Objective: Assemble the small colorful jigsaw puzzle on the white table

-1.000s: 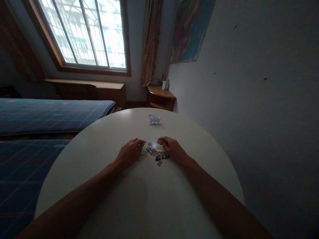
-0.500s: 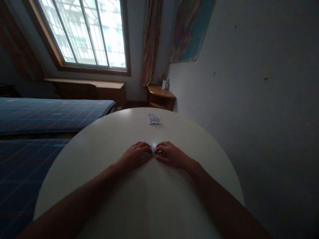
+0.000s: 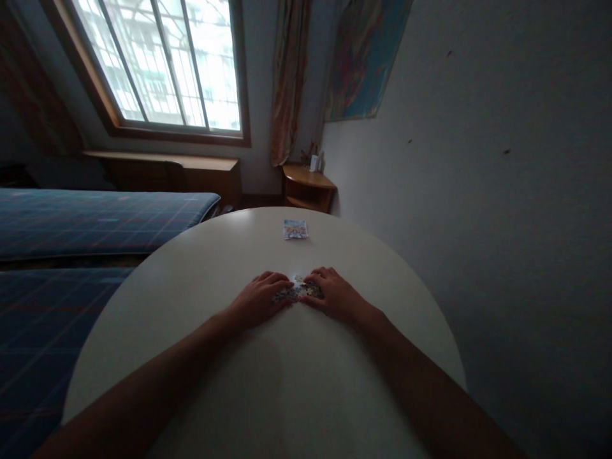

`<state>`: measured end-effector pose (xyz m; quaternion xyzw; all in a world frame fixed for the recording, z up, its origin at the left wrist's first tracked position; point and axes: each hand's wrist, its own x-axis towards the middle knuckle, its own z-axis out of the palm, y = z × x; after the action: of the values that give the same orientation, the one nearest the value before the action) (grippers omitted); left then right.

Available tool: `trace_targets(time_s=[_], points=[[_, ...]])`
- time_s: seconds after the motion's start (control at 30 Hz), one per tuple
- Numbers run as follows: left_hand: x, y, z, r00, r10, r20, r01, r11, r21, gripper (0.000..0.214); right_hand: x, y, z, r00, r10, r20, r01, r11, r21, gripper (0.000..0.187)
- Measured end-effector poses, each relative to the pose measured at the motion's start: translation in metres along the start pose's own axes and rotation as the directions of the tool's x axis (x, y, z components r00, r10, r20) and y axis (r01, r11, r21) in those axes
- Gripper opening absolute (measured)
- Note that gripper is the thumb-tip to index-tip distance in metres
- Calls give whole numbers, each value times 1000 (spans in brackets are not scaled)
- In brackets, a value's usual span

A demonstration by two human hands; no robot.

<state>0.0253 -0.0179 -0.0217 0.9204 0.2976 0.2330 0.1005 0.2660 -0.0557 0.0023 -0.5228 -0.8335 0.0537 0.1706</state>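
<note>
A small heap of jigsaw puzzle pieces point(image 3: 299, 291) lies on the white round table point(image 3: 268, 395) between my two hands. From the left, my left hand point(image 3: 262, 294) curls around the heap, its thumb and fingers on either side of some pieces. My right hand point(image 3: 331, 291) cups the right side of the heap in the same way, thumb low and fingers above. Pale and dark pieces show in the gap between the hands. Beyond them, a small square picture packet point(image 3: 295, 229) lies flat near the table's far edge.
A bed with a blue plaid mattress point(image 3: 105, 220) stands to the left. Behind the table are a wooden corner shelf point(image 3: 310, 177) with small items on it and a low desk point(image 3: 210, 164) under the window. A pale wall point(image 3: 430, 191) runs along the right.
My right hand has shifted slightly right and its fingers have spread from the thumb, so more of the puzzle pieces show. My left hand has stayed almost still.
</note>
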Motion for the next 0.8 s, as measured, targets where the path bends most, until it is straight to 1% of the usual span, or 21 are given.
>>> trace_targets(time_s=[0.1, 0.17, 0.33, 0.43, 0.5, 0.57, 0.63, 0.7, 0.73, 0.8], points=[[1, -2, 2, 1000, 8, -4, -8, 1000, -12, 24, 12, -9, 8, 998, 15, -56, -20, 997, -77, 28], [1, -2, 1, 1000, 9, -1, -9, 1000, -15, 20, 18, -13, 10, 997, 42, -58, -48, 993, -104, 22], [1, 0, -1, 1000, -4, -2, 4, 1000, -26, 19, 20, -13, 9, 993, 95, -65, -100, 992, -83, 22], [0, 3, -3, 1000, -7, -6, 6, 999, -37, 19, 20, -10, 8, 988, 132, -79, -136, 989, -55, 25], [-2, 5, -6, 1000, 6, 0, -7, 999, -42, 17, 19, -7, 6, 987, 138, -87, -139, 990, -16, 25], [-3, 6, -8, 999, 35, 13, -34, 998, -45, 22, 17, -6, 4, 991, 88, -100, -84, 995, 52, 23], [-5, 7, -9, 998, 57, 21, -56, 997, -54, 27, 13, -5, 3, 996, -28, -87, 39, 992, 122, 27], [-5, 7, -8, 998, 59, 18, -57, 996, -73, 24, 7, -5, 2, 989, -144, -40, 148, 976, 162, 33], [-6, 6, -8, 998, 53, 17, -51, 995, -83, 21, 4, -6, 2, 985, -174, -15, 174, 970, 172, 36], [-6, 5, -6, 999, 39, 18, -37, 994, -99, 17, 0, -8, 2, 983, -181, 13, 175, 967, 185, 36]])
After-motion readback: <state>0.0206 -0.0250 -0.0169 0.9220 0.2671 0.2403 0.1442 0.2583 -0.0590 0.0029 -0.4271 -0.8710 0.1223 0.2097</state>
